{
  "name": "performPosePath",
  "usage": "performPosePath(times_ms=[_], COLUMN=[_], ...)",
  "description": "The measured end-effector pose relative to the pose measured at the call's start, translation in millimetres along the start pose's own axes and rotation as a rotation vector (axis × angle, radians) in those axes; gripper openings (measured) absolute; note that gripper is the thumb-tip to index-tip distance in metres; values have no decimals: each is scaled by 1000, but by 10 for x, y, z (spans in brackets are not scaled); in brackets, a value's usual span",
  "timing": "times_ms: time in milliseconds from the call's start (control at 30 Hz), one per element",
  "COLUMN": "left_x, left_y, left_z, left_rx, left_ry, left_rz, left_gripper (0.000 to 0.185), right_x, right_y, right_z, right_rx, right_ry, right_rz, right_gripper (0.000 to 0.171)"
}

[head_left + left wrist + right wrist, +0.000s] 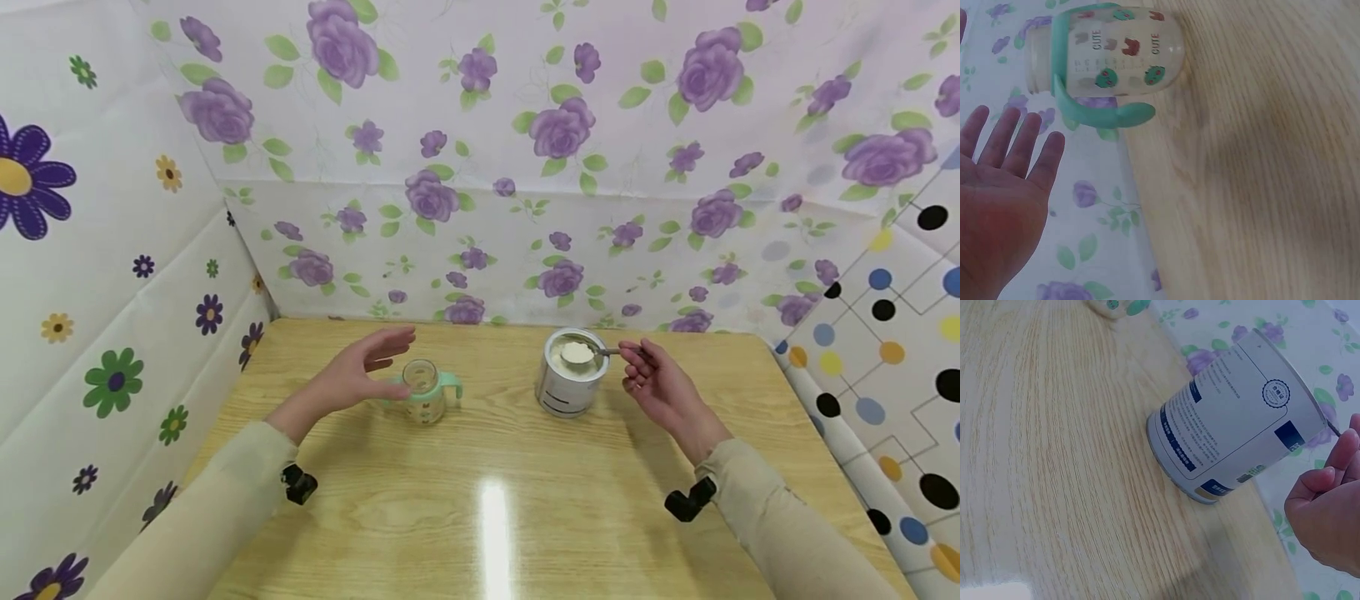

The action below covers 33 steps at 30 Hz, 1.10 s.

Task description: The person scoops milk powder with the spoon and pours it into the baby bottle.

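In the head view, my right hand (660, 387) pinches the handle of a metal spoon (611, 352). A heap of pale powder (577, 352) fills the spoon's bowl, which is at the mouth of a white can (566, 392). More of the same powder shows inside the can. My left hand (348, 379) has its fingers spread beside a clear baby bottle (426, 408) with green handles and no lid on it. Seen from the left wrist, the bottle (1129, 59) stands apart from the outstretched fingers (1029, 140).
Both containers stand on a wooden table (420, 508), the can to the right of the bottle. Behind the table hangs a floral cloth (480, 150). Patterned cloths also border the left and right sides. A bright reflection lies on the tabletop near the front.
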<state>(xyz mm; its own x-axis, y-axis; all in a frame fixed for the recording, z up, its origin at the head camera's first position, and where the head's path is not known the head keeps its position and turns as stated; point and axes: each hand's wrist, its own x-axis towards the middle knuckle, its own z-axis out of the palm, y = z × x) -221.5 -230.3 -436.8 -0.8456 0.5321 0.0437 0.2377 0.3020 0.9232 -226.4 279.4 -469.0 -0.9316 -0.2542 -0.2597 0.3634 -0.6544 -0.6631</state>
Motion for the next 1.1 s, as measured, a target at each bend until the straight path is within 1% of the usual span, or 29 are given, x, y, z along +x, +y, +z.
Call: performPosePath(times_ms=[167,367,500,633,767,900,1100], left_x=[4,49,82,93,82,73,78], left_y=[-172,-383,-519,-633,-682,-689,-677], left_z=[19,97,155,203,245,259,249], left_rx=[-26,-48,-60,-66,-40,-36,-16], left_ry=[-22,-20,-21,0,23,36,42], left_rz=[-2,-11,-54,-83,-88,-92,-93], left_gripper=[86,88,88,86,79,72,67], right_x=[-9,-15,-15,-22,-29,-20,-26], right_y=[4,12,12,3,-3,4,-6], right_z=[0,3,1,3,-2,-13,10], right_rx=[-4,-1,-6,-11,-16,-17,-5], right_ry=[-7,-3,12,14,4,6,26], right_rz=[-3,-7,-6,-9,-15,-12,-9], right_gripper=[49,48,48,48,48,48,47])
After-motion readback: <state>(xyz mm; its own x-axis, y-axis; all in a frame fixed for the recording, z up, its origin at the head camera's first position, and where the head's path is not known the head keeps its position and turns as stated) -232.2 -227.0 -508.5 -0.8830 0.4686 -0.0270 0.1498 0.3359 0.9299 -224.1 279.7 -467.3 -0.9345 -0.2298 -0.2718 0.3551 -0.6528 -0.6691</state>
